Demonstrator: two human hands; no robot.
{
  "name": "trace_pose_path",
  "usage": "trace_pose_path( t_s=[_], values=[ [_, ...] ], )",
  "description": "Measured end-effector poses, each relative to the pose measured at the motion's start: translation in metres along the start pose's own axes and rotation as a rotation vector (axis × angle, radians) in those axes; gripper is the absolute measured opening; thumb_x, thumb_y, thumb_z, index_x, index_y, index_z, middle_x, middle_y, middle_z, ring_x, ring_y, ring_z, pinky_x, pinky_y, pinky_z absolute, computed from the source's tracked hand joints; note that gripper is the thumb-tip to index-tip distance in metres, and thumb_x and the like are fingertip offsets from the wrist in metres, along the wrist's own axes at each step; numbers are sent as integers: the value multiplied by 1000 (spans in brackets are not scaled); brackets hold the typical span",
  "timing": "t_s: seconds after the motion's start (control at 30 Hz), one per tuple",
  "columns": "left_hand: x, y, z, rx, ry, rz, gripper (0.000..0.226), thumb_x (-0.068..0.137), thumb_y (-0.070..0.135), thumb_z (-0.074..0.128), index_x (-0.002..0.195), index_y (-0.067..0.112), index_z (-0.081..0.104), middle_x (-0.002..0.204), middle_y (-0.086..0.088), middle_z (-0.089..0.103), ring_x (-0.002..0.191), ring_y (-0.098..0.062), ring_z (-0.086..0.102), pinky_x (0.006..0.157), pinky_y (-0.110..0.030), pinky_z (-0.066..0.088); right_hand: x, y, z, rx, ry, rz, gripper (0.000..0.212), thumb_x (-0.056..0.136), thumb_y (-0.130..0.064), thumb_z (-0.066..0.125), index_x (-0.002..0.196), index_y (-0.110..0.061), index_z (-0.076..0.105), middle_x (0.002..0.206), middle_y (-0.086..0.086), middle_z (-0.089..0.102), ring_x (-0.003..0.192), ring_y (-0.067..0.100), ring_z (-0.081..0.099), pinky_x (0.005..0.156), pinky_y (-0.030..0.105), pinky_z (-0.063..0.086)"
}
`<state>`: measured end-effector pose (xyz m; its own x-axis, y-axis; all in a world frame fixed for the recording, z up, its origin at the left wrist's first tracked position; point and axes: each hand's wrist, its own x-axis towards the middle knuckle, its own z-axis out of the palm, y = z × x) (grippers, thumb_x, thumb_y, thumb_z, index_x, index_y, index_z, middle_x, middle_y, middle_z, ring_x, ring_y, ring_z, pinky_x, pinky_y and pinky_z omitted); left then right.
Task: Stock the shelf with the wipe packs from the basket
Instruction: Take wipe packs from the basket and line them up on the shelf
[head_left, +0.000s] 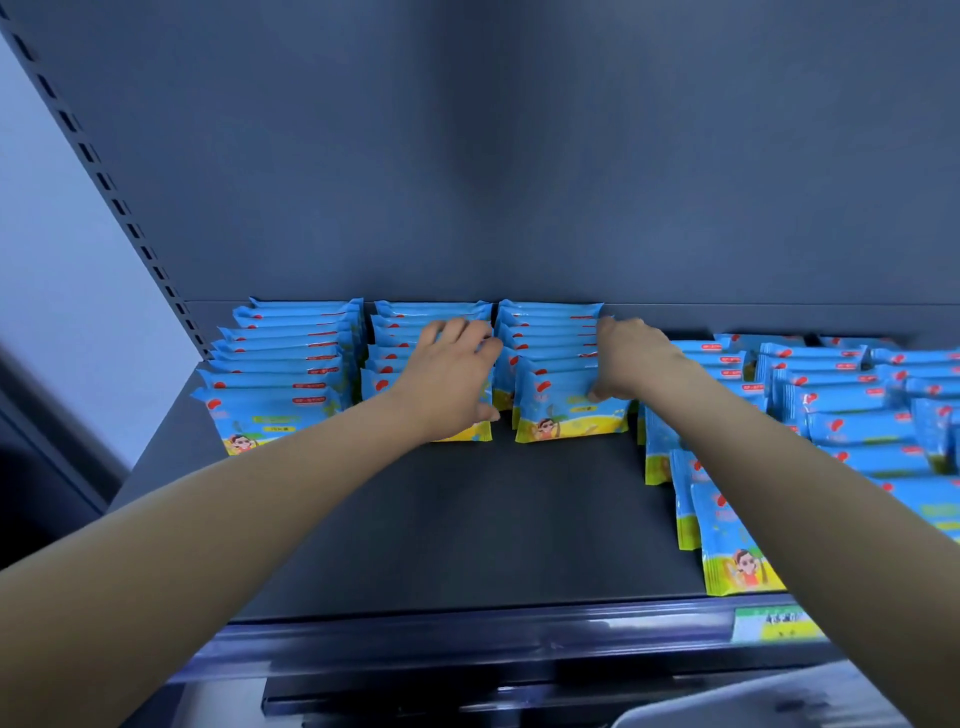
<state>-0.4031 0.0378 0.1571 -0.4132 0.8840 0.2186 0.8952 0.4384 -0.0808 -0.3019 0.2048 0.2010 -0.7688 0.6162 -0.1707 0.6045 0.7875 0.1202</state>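
"Wipe packs (569, 410): where do they stand, starting closest in?"

"Nearest comes the front rail (467, 636) of the shelf (467, 530), with a green price label (776, 623) on it. Behind the rail the dark deck is bare in the middle. On the right, several rows of packs stand on edge, and the nearest of them comes close to the rail."

"And the person's hands?"

"Farther back, both arms reach to three more rows at the left and middle. The left hand (452, 374) rests on the middle row. Its fingers (441, 332) lie spread and lightly bent over the tops of the packs, and the thumb is down at the front pack's right edge."

"The other one?"

"The right hand (631, 358) is at the right end of the third row, with its thumb against the face of the front pack. Its other fingers are hidden behind the hand, so whether they clamp the packs or only push cannot be told."

"Beyond that?"

"The three rows reach back to the grey back panel (519, 156). A slotted upright (104, 182) rises at the left."
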Motion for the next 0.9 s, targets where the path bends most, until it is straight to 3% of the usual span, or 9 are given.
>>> trace_pose_path(
  t_s=[0.3, 0.5, 0.7, 0.9],
  values=[
    [19, 6, 8, -106, -31, -33, 83, 70, 57, 68, 136, 14, 40, 132, -1, 38, 128, -21, 23, 112, -36, 7, 0, 11, 2, 154, 3, -31, 79, 70, -30, 81, 130, -4, 36, 123, 14, 52, 111, 33, 55, 81, 37, 47],
    [22, 16, 15, -82, 28, -42, 87, 68, 63, 64, 134, 11, 43, 126, -1, 43, 126, -22, 25, 111, -36, 5, 2, 7, 7, 166, 42, -76, 73, 71, -26, 79, 126, -4, 38, 120, 16, 55, 108, 33, 56, 74, 32, 43],
    [19, 20, 20, -15, 81, -71, 86, 67, 69, 59, 130, 13, 44, 127, 0, 44, 126, -22, 28, 113, -39, 5, 2, 13, 1, 196, -28, -67, 83, 72, -25, 80, 134, -1, 30, 126, 15, 52, 112, 31, 54, 81, 35, 46],
    [22, 30, 22, 38, 79, -105, 88, 64, 73, 59, 124, 11, 42, 126, -3, 43, 125, -23, 32, 115, -42, 6, 5, 26, -5, 308, -59, -95, 71, 71, -17, 80, 128, -5, 40, 123, 11, 54, 110, 26, 54, 84, 31, 46]
  ],
)
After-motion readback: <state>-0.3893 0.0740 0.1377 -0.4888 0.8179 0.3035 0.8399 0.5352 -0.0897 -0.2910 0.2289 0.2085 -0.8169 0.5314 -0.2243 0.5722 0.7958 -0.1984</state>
